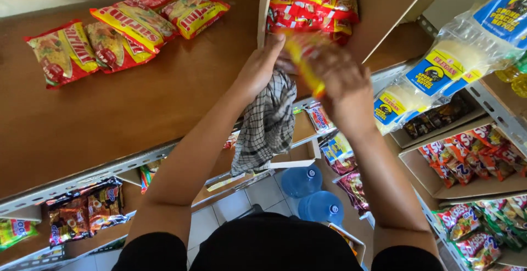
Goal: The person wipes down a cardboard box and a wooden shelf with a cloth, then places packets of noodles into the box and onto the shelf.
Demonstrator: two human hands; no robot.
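Checked cloth (265,123) hangs from the closed left hand (262,65), while the right hand (343,84) beside it pinches a blurred yellow packet (305,62) below a box (384,2).

Bright, even daylight; soft sheen on the wooden shelf (126,101). The yellow packet (304,65) just right of it is motion-blurred; edges bend with wide-angle distortion.

Noodle packets (118,32) lie on shelf (137,101), left of box (379,7).
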